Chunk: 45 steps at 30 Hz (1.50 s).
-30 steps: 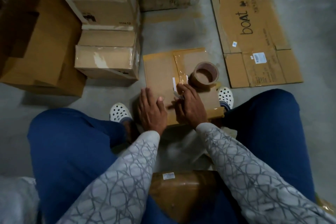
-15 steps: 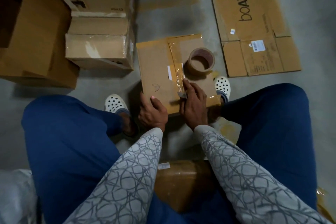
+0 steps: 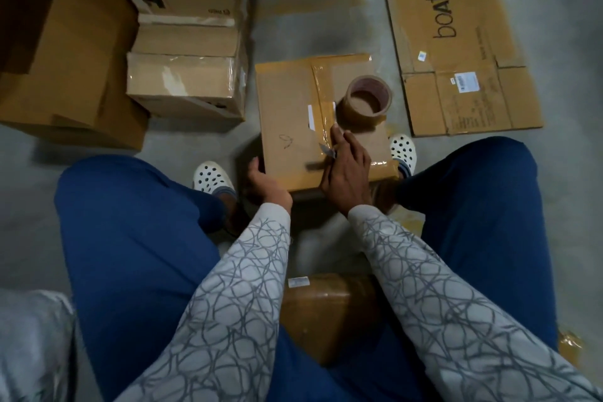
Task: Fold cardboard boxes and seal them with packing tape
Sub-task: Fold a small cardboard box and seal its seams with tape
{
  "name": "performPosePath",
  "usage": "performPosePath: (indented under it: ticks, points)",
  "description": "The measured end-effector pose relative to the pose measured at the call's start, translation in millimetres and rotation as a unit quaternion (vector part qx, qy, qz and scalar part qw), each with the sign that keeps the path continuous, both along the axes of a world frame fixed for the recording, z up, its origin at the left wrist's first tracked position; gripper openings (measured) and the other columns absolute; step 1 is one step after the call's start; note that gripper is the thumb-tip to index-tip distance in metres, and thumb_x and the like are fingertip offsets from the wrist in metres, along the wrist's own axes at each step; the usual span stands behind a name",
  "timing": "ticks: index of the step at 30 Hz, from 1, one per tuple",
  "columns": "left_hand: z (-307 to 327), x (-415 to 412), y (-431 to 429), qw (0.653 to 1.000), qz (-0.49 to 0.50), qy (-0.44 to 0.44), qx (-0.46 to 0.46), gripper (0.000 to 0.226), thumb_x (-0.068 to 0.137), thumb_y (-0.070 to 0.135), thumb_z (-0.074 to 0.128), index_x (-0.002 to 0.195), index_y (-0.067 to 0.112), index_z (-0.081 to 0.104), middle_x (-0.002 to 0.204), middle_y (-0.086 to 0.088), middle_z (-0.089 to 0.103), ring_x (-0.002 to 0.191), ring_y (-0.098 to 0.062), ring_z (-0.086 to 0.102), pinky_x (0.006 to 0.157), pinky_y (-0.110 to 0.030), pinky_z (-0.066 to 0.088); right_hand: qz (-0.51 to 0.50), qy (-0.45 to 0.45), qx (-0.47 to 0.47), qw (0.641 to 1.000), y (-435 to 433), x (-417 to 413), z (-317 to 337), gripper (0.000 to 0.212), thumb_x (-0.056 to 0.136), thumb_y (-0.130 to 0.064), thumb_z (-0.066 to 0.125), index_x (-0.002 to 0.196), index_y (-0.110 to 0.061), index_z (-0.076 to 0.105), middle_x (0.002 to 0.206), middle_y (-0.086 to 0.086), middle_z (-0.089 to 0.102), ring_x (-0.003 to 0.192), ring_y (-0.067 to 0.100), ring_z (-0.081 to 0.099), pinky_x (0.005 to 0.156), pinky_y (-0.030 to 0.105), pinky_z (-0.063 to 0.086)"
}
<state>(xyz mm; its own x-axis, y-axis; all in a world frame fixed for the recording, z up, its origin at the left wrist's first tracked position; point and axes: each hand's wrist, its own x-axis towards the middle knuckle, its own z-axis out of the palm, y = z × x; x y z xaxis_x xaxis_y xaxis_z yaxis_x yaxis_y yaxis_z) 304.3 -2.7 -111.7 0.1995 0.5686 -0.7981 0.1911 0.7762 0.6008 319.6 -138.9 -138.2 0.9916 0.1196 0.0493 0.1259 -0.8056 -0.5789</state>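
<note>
Hands: L hand [image 3: 265, 180] has its fingers curled round the near-left corner of the box [image 3: 290, 127], thumb side twd the lap. R hand [image 3: 347, 173] sits on the box top near its front edge, just R of the taped centre seam. Its fingers are bunched and pinch a small grey blade [image 3: 326, 150]. The tip lies on the seam tape, but it's blurred so I can't tell the exact type.

The box stands on the floor btwn the two white clogs [image 3: 210, 178], close in front of the knees. Tape roll [image 3: 368, 99] lies flat on the box top, far-right part, just beyond the R hand's fingertips and apart from them.

Counts:
- 1 tape roll and 1 blade.
- 1 box under the hands.
- 1 taped brown box [image 3: 326, 310] btwn the thighs, near the lap.
- 2 stacked boxes [image 3: 186, 75] at left, one on the other.
- Big open cartons [image 3: 65, 59] at far left; the no. isn't clear.
- 1 flattened "boAt" sheet [image 3: 456, 49] on the floor at right, well apart from the box.
- 2 clogs and 2 patterned sleeves.
</note>
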Motion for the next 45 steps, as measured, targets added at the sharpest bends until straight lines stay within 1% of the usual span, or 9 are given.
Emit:
performPosePath:
  ticks: [4, 7, 10, 12, 14, 26, 34, 40, 45]
  points:
    - [-12.1, 0.5, 4.6, 0.969, -0.112, 0.11, 0.19, 0.023, 0.096, 0.025, 0.059, 0.084, 0.009, 0.071, 0.084, -0.006, 0.07, 0.082, -0.024, 0.062, 0.07, -0.031, 0.047, 0.004, 0.026, -0.003, 1.0, 3.6, 0.3, 8.4, 0.074, 0.088, -0.01, 0.056, 0.157, -0.014, 0.03, 0.154, 0.008, 0.041, 0.145, 0.022, 0.025, 0.12, 0.037, 0.019]
    - [-8.1, 4.2, 6.1, 0.891, -0.209, 0.11, 0.387, 0.03, 0.104, 0.026, 0.049, 0.113, 0.011, 0.073, 0.109, -0.009, 0.072, 0.103, -0.022, 0.063, 0.093, -0.03, 0.044, 0.013, -0.002, 0.002, 1.0, 14.7, 3.4, 18.1, 0.057, 0.085, -0.008, 0.058, 0.141, -0.008, 0.046, 0.133, 0.012, 0.055, 0.125, 0.028, 0.046, 0.108, 0.039, 0.039]
    - [-18.4, 13.9, 16.8, 0.73, -0.402, 0.104, 0.542, 0.045, 0.104, 0.03, 0.042, 0.147, 0.021, 0.05, 0.157, -0.006, 0.044, 0.145, -0.024, 0.037, 0.117, -0.037, 0.022, -0.01, -0.003, 0.013, 1.0, 30.4, 12.5, 28.7, 0.024, 0.087, -0.004, 0.058, 0.109, -0.006, 0.05, 0.105, 0.013, 0.053, 0.093, 0.03, 0.053, 0.075, 0.042, 0.048]
    - [-26.3, 19.7, 24.7, 0.611, -0.508, 0.12, 0.595, 0.053, 0.104, 0.034, 0.039, 0.156, 0.028, 0.034, 0.168, -0.003, 0.023, 0.154, -0.026, 0.02, 0.121, -0.047, 0.019, -0.029, 0.051, 0.029, 0.998, 38.2, 18.3, 32.5, 0.023, 0.09, -0.005, 0.056, 0.111, -0.004, 0.046, 0.111, 0.017, 0.052, 0.095, 0.037, 0.058, 0.073, 0.044, 0.05]
    - [-30.7, 19.7, 25.7, 0.559, -0.557, 0.124, 0.602, 0.056, 0.105, 0.038, 0.032, 0.16, 0.031, 0.024, 0.171, -0.002, 0.01, 0.156, -0.028, 0.013, 0.121, -0.051, 0.021, -0.069, 0.096, 0.044, 0.992, 39.5, 21.6, 33.1, 0.026, 0.093, -0.008, 0.056, 0.116, -0.004, 0.045, 0.117, 0.018, 0.054, 0.101, 0.04, 0.061, 0.079, 0.044, 0.05]
    - [-36.7, 21.0, 18.7, 0.558, -0.562, 0.128, 0.597, 0.058, 0.104, 0.041, 0.026, 0.161, 0.035, 0.016, 0.171, 0.003, 0.0, 0.156, -0.029, 0.011, 0.119, -0.055, 0.026, -0.06, 0.054, 0.035, 0.996, 43.0, 23.8, 28.5, 0.027, 0.092, -0.01, 0.058, 0.117, -0.001, 0.049, 0.118, 0.02, 0.047, 0.087, 0.045, 0.061, 0.066, 0.049, 0.052]
    - [-32.5, 19.0, 22.1, 0.577, -0.531, 0.105, 0.612, 0.055, 0.104, 0.036, 0.032, 0.156, 0.021, 0.037, 0.168, -0.004, 0.022, 0.155, -0.027, 0.018, 0.122, -0.051, 0.022, -0.028, -0.013, 0.006, 1.0, 44.6, 20.2, 34.2, 0.033, 0.086, -0.011, 0.062, 0.117, -0.004, 0.057, 0.111, 0.019, 0.057, 0.098, 0.038, 0.056, 0.078, 0.048, 0.05]
    - [-32.2, 8.6, 18.3, 0.501, -0.601, 0.133, 0.609, 0.066, 0.102, 0.048, 0.019, 0.163, 0.023, 0.015, 0.171, -0.002, 0.002, 0.157, -0.026, -0.001, 0.124, -0.055, 0.011, -0.04, -0.027, -0.059, 0.997, 30.5, 5.8, 37.7, 0.025, 0.088, -0.022, 0.064, 0.11, -0.014, 0.059, 0.109, 0.01, 0.059, 0.099, 0.028, 0.055, 0.079, 0.042, 0.048]
    - [-31.9, 1.8, 21.2, 0.534, -0.584, 0.111, 0.601, 0.063, 0.105, 0.048, 0.025, 0.162, 0.024, 0.016, 0.171, -0.002, 0.004, 0.157, -0.025, 0.002, 0.125, -0.053, 0.013, -0.224, -0.059, -0.027, 0.973, 2.4, -4.5, 44.4, 0.029, 0.084, -0.026, 0.068, 0.107, -0.015, 0.055, 0.112, 0.008, 0.055, 0.107, 0.026, 0.051, 0.088, 0.038, 0.038]
